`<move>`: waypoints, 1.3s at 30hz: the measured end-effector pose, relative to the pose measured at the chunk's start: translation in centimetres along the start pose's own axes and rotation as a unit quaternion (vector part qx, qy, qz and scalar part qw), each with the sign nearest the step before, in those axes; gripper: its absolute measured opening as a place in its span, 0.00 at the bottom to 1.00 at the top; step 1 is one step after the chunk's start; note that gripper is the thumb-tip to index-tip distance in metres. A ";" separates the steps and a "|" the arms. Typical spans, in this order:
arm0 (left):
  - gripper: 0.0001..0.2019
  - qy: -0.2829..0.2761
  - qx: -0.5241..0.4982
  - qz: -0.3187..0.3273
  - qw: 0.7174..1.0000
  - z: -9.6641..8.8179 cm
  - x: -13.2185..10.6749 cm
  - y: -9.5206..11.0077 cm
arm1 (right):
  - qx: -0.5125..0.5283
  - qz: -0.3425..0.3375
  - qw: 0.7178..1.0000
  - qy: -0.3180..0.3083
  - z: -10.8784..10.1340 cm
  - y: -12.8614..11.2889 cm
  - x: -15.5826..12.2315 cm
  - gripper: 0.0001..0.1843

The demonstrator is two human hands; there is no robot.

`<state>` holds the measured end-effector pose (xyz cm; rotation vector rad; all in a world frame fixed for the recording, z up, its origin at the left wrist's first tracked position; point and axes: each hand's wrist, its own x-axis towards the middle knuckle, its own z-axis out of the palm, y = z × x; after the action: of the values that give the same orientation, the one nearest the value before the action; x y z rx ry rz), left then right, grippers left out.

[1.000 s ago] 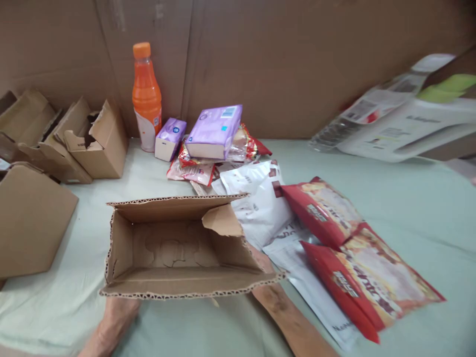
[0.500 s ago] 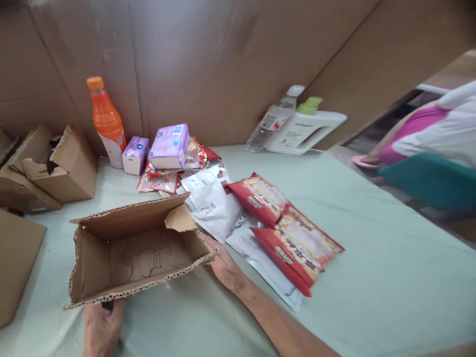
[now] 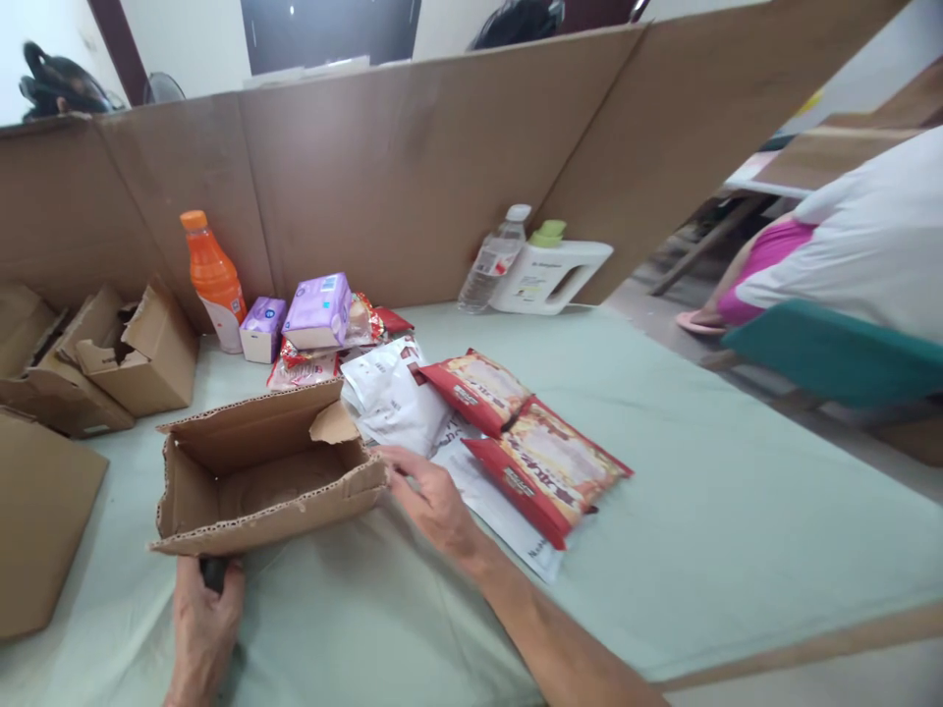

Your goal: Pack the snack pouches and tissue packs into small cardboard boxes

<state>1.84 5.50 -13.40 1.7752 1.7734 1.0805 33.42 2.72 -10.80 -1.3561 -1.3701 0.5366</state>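
Observation:
An open, empty cardboard box (image 3: 257, 471) with torn corrugated edges sits on the pale green table (image 3: 699, 491). My left hand (image 3: 202, 619) lies at its near left corner, fingers closed on a small dark object I cannot identify. My right hand (image 3: 431, 501) rests against the box's right end, fingers curled at the corner, next to white pouches (image 3: 390, 398). Two red snack bags (image 3: 530, 447) lie just right of that hand.
At the back stand an orange drink bottle (image 3: 213, 280), purple tissue packs (image 3: 316, 309), a clear water bottle (image 3: 493, 260) and a white jug (image 3: 552, 275). Folded cardboard boxes (image 3: 110, 358) fill the left. Cardboard walls surround the table. A person sits at right (image 3: 847, 245).
The view has tilted up and swung right, showing the wall top and the seated person. My right hand has slid up along the box's right end. My left hand stays at the near corner.

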 end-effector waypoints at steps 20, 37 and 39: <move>0.37 -0.002 -0.005 0.043 0.999 -0.4 -6.1 -2.7 | -0.469 0.056 0.867 0.160 -9.5 7.4 4.1 0.22; 0.14 0.036 -0.021 0.069 0.997 -4.2 -9.4 0.7 | -0.302 -0.074 0.914 0.261 -12.6 0.5 -2.9 0.14; 0.12 -0.004 -0.026 0.078 0.997 -4.3 -9.7 0.9 | -0.321 -0.096 0.915 0.226 -11.9 -1.8 -4.4 0.12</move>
<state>0.22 -5.00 -12.34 1.9083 1.6084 1.1687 42.10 -5.93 -7.05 -1.6986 -1.3098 -0.3926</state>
